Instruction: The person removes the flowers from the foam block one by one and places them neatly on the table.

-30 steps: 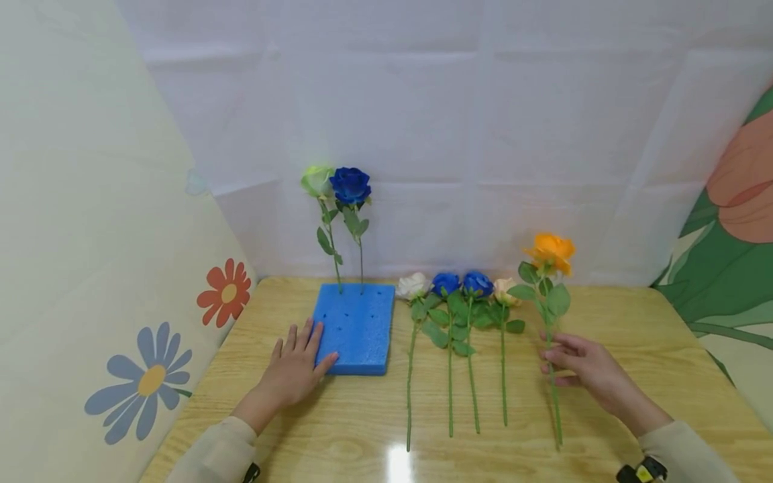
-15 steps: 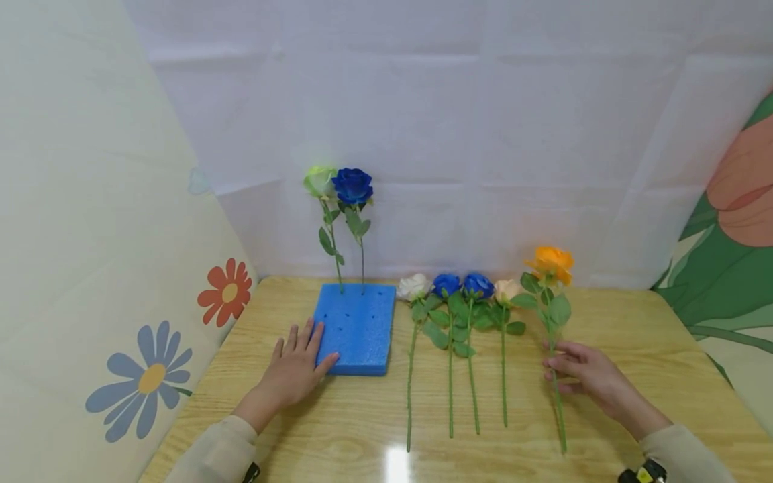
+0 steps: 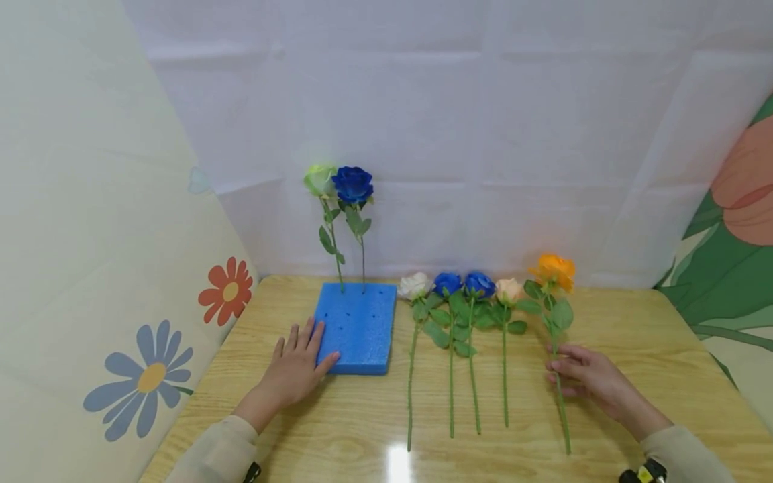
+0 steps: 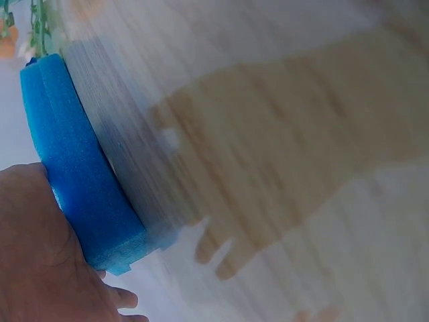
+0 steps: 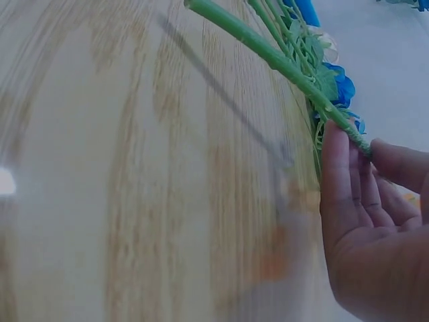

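Note:
My right hand (image 3: 594, 382) pinches the green stem of an orange rose (image 3: 554, 270) between thumb and fingers at the right. In the right wrist view the stem (image 5: 281, 64) slants up from the fingertips, its cut end above the table. The left hand (image 3: 294, 367) lies with straight, spread fingers on the left edge of a blue foam block (image 3: 356, 335); the left wrist view shows the palm against the foam (image 4: 80, 154). A pale green rose (image 3: 320, 180) and a dark blue rose (image 3: 353, 184) stand upright in the block's back part.
Between block and right hand lie a white rose (image 3: 415, 286), two blue roses (image 3: 447, 284) and a peach rose (image 3: 508, 291), side by side on the wooden table (image 3: 338, 436). A white cloth (image 3: 423, 121) hangs behind. Small holes dot the foam.
The orange rose has come down, its bloom lower than before, and its stem end has shifted slightly right. My right hand has lowered a little with it. The left hand stays put.

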Tool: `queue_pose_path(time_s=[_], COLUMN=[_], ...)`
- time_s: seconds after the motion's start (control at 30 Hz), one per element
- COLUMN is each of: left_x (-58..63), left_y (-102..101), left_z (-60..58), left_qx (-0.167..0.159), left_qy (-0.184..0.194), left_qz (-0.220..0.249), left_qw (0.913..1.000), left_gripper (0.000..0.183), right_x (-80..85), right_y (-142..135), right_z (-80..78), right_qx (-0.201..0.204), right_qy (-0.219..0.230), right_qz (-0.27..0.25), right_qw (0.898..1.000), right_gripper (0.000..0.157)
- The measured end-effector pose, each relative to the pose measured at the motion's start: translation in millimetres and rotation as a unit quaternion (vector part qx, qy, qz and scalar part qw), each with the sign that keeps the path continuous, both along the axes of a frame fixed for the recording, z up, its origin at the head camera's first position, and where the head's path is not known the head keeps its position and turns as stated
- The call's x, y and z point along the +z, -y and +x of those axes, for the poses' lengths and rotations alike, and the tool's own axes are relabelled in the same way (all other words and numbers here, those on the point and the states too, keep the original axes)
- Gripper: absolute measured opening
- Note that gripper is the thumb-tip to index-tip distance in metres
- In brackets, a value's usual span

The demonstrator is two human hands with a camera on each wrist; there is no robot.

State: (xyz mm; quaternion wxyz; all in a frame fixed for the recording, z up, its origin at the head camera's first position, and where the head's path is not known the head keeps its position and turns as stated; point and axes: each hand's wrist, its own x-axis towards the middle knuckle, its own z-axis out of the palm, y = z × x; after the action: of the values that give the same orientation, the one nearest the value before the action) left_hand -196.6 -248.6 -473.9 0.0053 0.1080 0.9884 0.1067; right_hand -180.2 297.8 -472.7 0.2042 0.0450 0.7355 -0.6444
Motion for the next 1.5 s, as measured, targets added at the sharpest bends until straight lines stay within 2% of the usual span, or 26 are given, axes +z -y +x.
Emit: queue_pose_path(time_s=[0.63,1.1,1.5], left_x=[0.9,-3.2,-4.2], left_y=[-1,0,2], left_z=[0.1,-1.9,-2.8], left_qx=[0.003,0.008,0.008], left_qy=[0.008,0.013,0.009], left_qz=[0.003,0.004,0.004], left_qw=[1.0,0.9999,0.9999], left_gripper=[0.084,0.086,0.084], right_x=[-8.2,-10.6,-9.3], right_y=[-1,0,3], right_z=[-3.7,-5.1,-7.4], right_qx=[0.0,0.025,-0.005], right_qy=[0.032,0.038,0.046], right_qz=[0.001,-0.006,0.036], right_qw=[0.999,0.999,0.998], right_gripper=[0.059,0.058,0.054])
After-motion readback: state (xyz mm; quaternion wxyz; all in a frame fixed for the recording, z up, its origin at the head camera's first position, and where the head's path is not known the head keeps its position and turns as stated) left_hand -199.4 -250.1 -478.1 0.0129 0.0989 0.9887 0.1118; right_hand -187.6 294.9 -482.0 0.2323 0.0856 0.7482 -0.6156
